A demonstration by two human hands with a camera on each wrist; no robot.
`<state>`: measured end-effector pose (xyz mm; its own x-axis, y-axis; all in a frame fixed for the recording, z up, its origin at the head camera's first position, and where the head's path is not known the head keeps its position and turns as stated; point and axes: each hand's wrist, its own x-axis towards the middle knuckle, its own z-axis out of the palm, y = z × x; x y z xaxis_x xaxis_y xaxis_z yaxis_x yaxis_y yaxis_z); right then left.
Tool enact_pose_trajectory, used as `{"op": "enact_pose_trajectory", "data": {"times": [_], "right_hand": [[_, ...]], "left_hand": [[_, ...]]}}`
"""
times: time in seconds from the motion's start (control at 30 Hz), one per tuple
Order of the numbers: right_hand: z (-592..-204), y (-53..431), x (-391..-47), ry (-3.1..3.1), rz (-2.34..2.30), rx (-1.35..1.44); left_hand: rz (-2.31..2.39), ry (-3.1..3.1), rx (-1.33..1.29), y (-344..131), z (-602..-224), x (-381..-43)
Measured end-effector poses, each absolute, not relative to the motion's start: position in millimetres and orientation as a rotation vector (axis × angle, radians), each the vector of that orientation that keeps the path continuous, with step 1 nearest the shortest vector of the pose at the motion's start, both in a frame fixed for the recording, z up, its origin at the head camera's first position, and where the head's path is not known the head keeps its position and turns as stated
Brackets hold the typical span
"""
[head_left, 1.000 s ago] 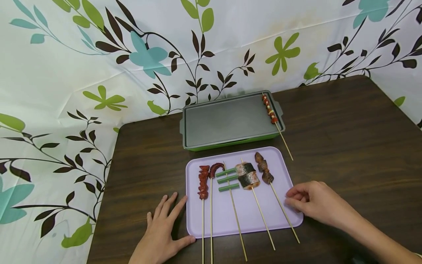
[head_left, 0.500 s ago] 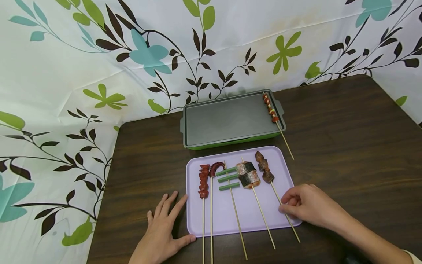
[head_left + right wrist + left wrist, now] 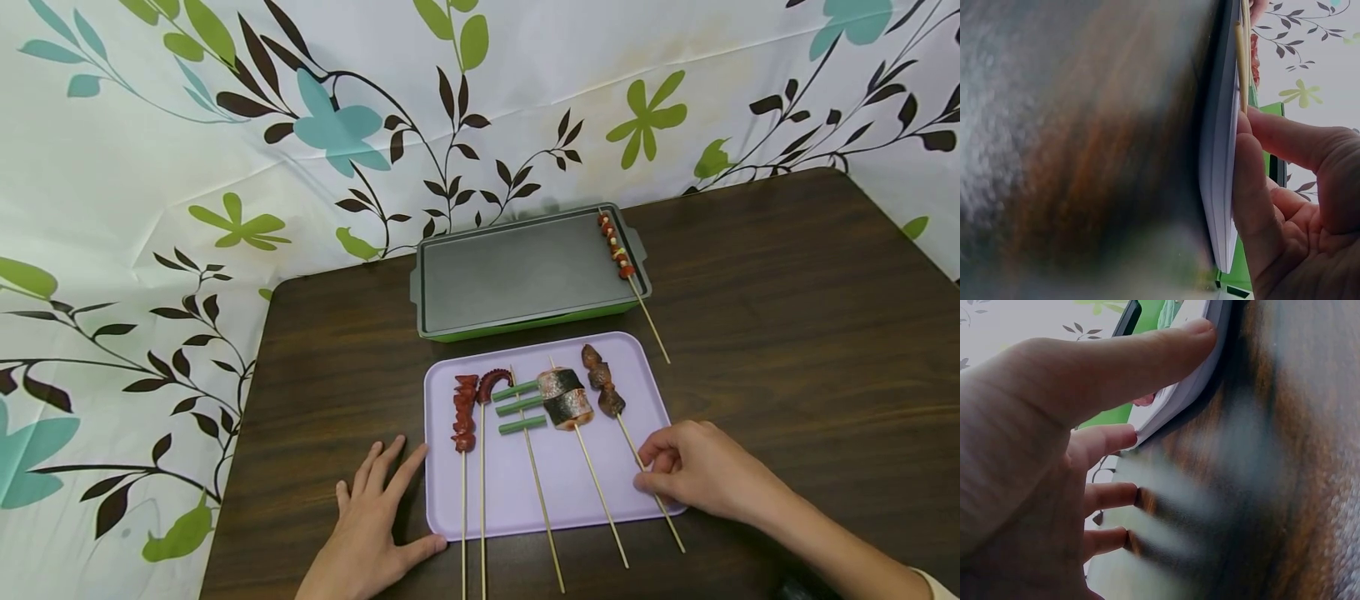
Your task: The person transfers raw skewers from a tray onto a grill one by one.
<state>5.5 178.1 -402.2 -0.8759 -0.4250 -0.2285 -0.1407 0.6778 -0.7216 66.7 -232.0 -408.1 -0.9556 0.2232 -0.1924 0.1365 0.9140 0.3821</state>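
On a lilac tray (image 3: 510, 492), my right hand (image 3: 705, 471) pinches the stick of a brown meat skewer (image 3: 602, 381) between thumb and fingertips. The right wrist view shows the stick (image 3: 1242, 62) held close to the tray's edge. My left hand (image 3: 371, 525) lies on the table with fingers spread, its thumb and index fingertips at the tray's left edge. Also on the tray are a skewer of red pieces (image 3: 464, 417), a curled octopus-tentacle skewer (image 3: 491, 385), a skewer of green stalks (image 3: 522, 426) and one with dark-banded pieces (image 3: 564, 398).
Behind the tray stands a green grill with a grey flat plate (image 3: 517, 283). A red-and-white skewer (image 3: 617, 246) lies along the plate's right side, its stick jutting over the front edge. The dark wooden table (image 3: 787, 317) meets a leaf-patterned curtain (image 3: 525, 100) at the back.
My right hand has shifted left from the tray's right edge onto the meat skewer's stick and taken hold of it. The left hand has stayed in place.
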Motion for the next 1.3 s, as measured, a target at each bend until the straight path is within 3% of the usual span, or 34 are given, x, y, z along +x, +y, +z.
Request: {"op": "enact_pose_trajectory", "data": {"times": [1.3], "right_hand": [[-392, 188, 11, 2.426, -1.182, -0.434]], "left_hand": [[0.569, 2.847, 0.274, -231, -410, 68]]}}
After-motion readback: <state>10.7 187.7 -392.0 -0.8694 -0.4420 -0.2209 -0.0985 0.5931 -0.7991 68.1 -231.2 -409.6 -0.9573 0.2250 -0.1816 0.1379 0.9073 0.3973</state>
